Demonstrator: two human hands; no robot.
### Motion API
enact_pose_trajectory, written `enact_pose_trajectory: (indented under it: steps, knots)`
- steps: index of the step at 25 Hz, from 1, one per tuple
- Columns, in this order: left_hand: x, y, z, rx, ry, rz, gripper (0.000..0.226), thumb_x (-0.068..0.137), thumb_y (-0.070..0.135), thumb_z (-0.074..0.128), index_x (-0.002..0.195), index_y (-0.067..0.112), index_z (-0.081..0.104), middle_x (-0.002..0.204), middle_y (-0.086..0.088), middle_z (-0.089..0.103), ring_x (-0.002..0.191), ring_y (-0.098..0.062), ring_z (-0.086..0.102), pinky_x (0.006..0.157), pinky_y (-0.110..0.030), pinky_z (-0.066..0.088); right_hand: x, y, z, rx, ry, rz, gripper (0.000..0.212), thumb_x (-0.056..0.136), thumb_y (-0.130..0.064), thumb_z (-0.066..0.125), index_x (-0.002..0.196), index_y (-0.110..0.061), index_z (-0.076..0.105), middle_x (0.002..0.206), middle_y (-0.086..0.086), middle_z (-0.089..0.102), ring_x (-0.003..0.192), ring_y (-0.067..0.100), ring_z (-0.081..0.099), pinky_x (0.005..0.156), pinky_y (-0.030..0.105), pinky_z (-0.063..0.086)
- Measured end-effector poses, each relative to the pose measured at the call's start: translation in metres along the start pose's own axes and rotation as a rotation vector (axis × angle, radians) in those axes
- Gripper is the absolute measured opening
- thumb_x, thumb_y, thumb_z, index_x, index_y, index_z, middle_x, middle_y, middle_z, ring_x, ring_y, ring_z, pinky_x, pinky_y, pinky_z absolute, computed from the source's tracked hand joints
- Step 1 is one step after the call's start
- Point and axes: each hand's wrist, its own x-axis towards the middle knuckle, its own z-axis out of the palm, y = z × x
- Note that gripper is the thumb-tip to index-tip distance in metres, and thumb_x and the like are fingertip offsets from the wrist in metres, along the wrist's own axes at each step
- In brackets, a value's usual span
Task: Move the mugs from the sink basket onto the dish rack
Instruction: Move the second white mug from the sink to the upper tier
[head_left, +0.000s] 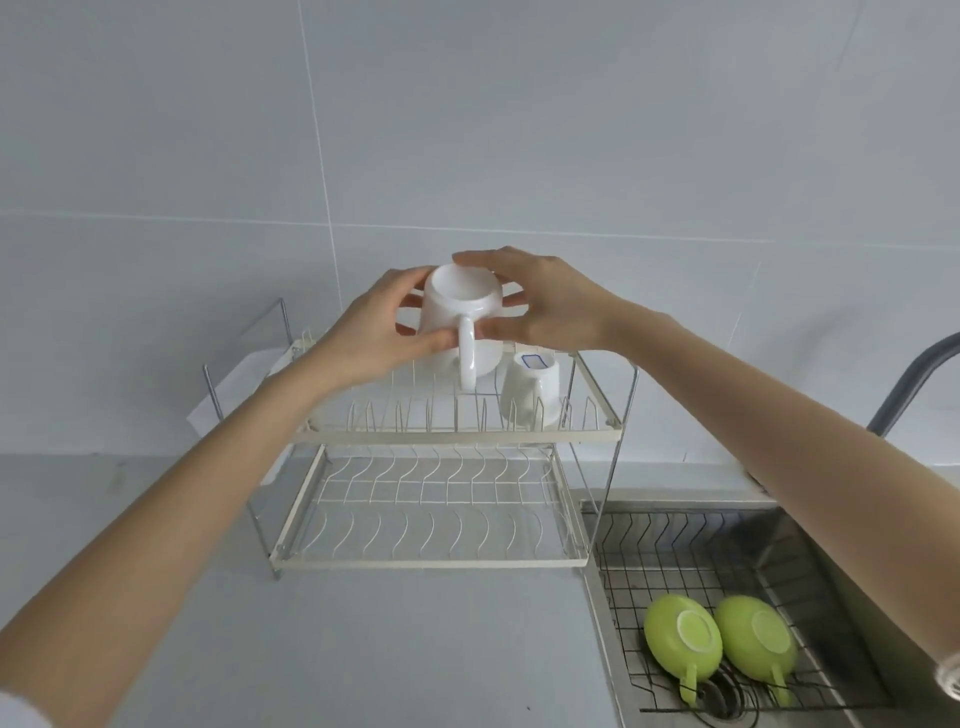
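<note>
I hold a white mug (457, 322) upside down between both hands, its handle facing me, just above the upper tier of the white two-tier dish rack (457, 434). My left hand (379, 327) grips its left side and my right hand (540, 306) its right side. A second white mug (532, 392) stands upside down on the upper tier, to the right. Two green mugs (683, 644) (756, 642) lie upside down in the black wire sink basket (670, 545) at the lower right.
The rack's lower tier (431, 514) holds nothing. The steel sink (810, 571) sits right of the rack, with a grey faucet (914, 384) behind it. Grey counter (363, 639) spreads in front, and a white cloth (228, 395) lies behind the rack's left end.
</note>
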Motion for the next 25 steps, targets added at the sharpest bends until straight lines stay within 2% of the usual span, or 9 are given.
enact_pose_trajectory:
  steps: [4,6,9,14,17,20,25]
  knots:
    - [0.021,-0.035,-0.009,-0.007,0.005,-0.084,0.055,0.075,0.023,0.071,0.125,0.024,0.046,0.119,0.006,0.047,0.107,-0.011,0.05,0.072,-0.014,0.043,0.039,0.012,0.025,-0.026,-0.037,0.038,0.067,0.081,-0.027,0.067,0.139,-0.02,0.034,0.132,0.009,0.049,0.115,0.025,0.051,0.098,0.029,0.043]
    - [0.027,-0.058,-0.01,-0.016,-0.028,-0.135,0.057,0.074,0.02,0.071,0.126,0.022,0.046,0.122,0.003,0.052,0.11,-0.014,0.052,0.077,-0.019,0.045,0.054,0.022,0.042,-0.038,-0.066,0.06,0.067,0.081,-0.027,0.066,0.139,-0.019,0.033,0.133,0.011,0.049,0.113,0.028,0.053,0.099,0.034,0.043]
    - [0.033,-0.09,-0.007,-0.013,-0.091,-0.212,0.06,0.073,0.017,0.073,0.127,0.017,0.046,0.125,-0.003,0.057,0.114,-0.02,0.055,0.087,-0.03,0.047,0.07,0.041,0.068,-0.052,-0.134,0.099,0.067,0.082,-0.029,0.065,0.139,-0.018,0.032,0.132,0.013,0.05,0.113,0.029,0.053,0.1,0.037,0.042]
    - [0.03,-0.12,0.005,0.057,-0.137,-0.299,0.06,0.069,0.024,0.076,0.123,0.017,0.048,0.112,0.004,0.057,0.102,-0.012,0.055,0.08,-0.02,0.042,0.082,0.06,0.103,-0.007,-0.237,0.168,0.068,0.081,-0.031,0.066,0.139,-0.019,0.032,0.136,0.01,0.049,0.123,0.027,0.046,0.104,0.039,0.04]
    - [0.032,-0.125,0.007,0.132,-0.225,-0.346,0.058,0.069,0.023,0.077,0.119,0.016,0.049,0.112,0.0,0.059,0.095,-0.012,0.056,0.072,-0.012,0.041,0.082,0.065,0.115,-0.03,-0.27,0.164,0.067,0.081,-0.03,0.065,0.139,-0.017,0.033,0.138,0.009,0.048,0.124,0.027,0.045,0.104,0.036,0.039]
    - [0.031,-0.126,0.009,0.187,-0.267,-0.372,0.06,0.07,0.027,0.076,0.121,0.015,0.047,0.118,-0.004,0.059,0.093,-0.012,0.055,0.079,-0.02,0.041,0.078,0.068,0.122,-0.014,-0.291,0.181,0.068,0.083,-0.029,0.064,0.14,-0.017,0.03,0.138,0.012,0.046,0.125,0.029,0.043,0.103,0.038,0.04]
    - [0.029,-0.125,0.008,0.201,-0.273,-0.388,0.06,0.07,0.027,0.075,0.122,0.015,0.046,0.123,-0.007,0.059,0.093,-0.013,0.055,0.08,-0.023,0.041,0.077,0.068,0.124,0.003,-0.296,0.196,0.068,0.085,-0.027,0.062,0.142,-0.017,0.026,0.141,0.012,0.041,0.127,0.03,0.04,0.104,0.041,0.039]
